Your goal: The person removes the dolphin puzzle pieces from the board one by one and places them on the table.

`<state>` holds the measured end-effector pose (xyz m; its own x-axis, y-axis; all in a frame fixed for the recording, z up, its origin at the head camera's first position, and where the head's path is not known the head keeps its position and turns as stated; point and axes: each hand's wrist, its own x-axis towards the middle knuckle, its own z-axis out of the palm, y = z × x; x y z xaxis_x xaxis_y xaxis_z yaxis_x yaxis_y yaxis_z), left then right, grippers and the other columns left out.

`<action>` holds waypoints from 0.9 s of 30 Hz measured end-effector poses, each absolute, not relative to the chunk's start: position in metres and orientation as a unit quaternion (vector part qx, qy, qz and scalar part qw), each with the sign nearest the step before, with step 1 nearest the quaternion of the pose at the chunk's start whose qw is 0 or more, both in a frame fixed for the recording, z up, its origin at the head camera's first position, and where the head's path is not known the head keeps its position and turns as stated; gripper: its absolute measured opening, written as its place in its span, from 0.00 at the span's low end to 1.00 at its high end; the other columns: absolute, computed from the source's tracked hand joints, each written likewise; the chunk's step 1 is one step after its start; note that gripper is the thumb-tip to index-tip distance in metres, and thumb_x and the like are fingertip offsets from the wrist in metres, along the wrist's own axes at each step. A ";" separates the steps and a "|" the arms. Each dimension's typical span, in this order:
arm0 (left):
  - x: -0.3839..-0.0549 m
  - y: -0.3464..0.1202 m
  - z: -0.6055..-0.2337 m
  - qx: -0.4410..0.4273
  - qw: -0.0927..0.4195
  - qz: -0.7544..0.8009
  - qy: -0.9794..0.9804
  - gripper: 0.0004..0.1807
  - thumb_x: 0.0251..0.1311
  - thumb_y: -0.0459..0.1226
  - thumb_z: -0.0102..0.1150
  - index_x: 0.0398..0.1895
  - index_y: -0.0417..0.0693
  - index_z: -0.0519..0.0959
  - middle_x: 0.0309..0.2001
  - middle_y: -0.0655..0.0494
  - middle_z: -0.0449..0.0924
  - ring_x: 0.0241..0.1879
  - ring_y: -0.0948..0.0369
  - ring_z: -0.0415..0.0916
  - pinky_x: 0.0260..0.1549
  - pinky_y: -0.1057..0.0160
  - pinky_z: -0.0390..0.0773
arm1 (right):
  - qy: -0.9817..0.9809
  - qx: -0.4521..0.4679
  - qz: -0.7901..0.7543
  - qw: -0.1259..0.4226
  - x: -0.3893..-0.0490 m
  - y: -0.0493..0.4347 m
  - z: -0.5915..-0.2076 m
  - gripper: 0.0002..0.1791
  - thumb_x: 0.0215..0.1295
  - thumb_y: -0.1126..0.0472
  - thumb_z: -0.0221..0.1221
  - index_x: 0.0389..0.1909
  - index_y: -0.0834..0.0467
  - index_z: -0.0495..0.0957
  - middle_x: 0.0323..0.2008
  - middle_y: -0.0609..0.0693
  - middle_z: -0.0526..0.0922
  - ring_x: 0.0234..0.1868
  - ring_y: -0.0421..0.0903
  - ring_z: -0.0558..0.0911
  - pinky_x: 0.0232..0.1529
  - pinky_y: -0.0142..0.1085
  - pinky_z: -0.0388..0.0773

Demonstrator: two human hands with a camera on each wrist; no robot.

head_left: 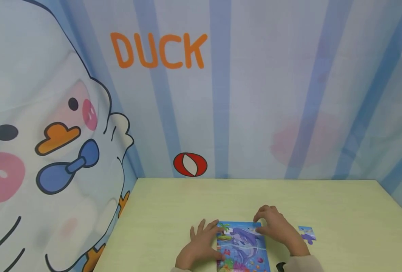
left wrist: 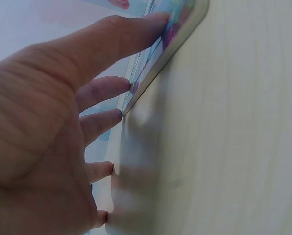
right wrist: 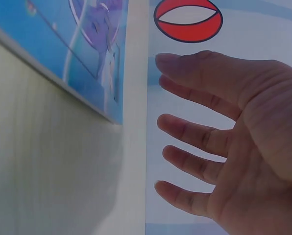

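A jigsaw puzzle (head_left: 243,247) with a purple dolphin and a blue sea picture lies on the pale yellow table. At its left edge is my left hand (head_left: 201,243), fingers spread and thumb over the picture; in the left wrist view the thumb and two fingertips meet the puzzle's edge (left wrist: 156,68). My right hand (head_left: 277,226) hovers by the puzzle's upper right corner. In the right wrist view its fingers are loosely bent with nothing between them, and the puzzle's corner (right wrist: 94,93) stands apart from the fingertips.
Right of my right hand lies a loose blue, white and purple puzzle section (head_left: 308,235). Past the back edge of the table (head_left: 167,204) hangs a striped cloth backdrop (head_left: 255,94) with a large duck print (head_left: 51,68). A small black object (head_left: 280,266) sits by the right cuff.
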<state>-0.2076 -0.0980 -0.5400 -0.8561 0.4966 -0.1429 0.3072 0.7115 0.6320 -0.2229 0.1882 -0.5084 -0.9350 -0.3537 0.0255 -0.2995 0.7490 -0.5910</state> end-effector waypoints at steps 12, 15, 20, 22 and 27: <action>-0.207 -0.098 -0.537 0.219 0.160 0.310 0.911 0.40 0.49 0.47 0.79 0.68 0.54 0.74 0.77 0.52 0.58 0.76 0.35 0.40 0.63 0.22 0.35 | 0.934 -0.194 -0.298 0.047 -0.223 0.174 -0.514 0.07 0.57 0.67 0.72 0.31 0.53 0.86 0.49 0.55 0.78 0.56 0.65 0.71 0.49 0.68 0.68; -0.207 -0.098 -0.537 0.218 0.157 0.307 0.913 0.40 0.49 0.47 0.79 0.67 0.54 0.75 0.77 0.52 0.58 0.77 0.35 0.40 0.63 0.22 0.35 | 0.933 -0.194 -0.299 0.057 -0.224 0.172 -0.515 0.07 0.58 0.67 0.72 0.31 0.52 0.86 0.50 0.55 0.77 0.58 0.66 0.70 0.50 0.68 0.67; -0.207 -0.098 -0.537 0.219 0.152 0.302 0.915 0.39 0.48 0.48 0.79 0.67 0.55 0.75 0.77 0.53 0.59 0.76 0.36 0.41 0.63 0.22 0.36 | 0.938 -0.196 -0.282 0.055 -0.226 0.169 -0.520 0.07 0.56 0.68 0.71 0.29 0.52 0.86 0.47 0.54 0.78 0.58 0.67 0.70 0.49 0.70 0.67; -0.208 -0.098 -0.538 0.219 0.151 0.299 0.916 0.40 0.48 0.48 0.79 0.67 0.56 0.75 0.77 0.53 0.59 0.76 0.36 0.41 0.63 0.22 0.37 | 0.939 -0.201 -0.275 0.050 -0.227 0.167 -0.522 0.07 0.56 0.69 0.71 0.29 0.53 0.86 0.46 0.54 0.78 0.57 0.68 0.71 0.48 0.71 0.67; -0.209 -0.098 -0.541 0.220 0.146 0.298 0.917 0.40 0.47 0.49 0.79 0.66 0.57 0.75 0.77 0.53 0.59 0.76 0.35 0.42 0.63 0.22 0.37 | 0.943 -0.202 -0.259 0.047 -0.228 0.163 -0.525 0.08 0.55 0.69 0.72 0.27 0.53 0.85 0.44 0.54 0.79 0.55 0.68 0.72 0.46 0.70 0.70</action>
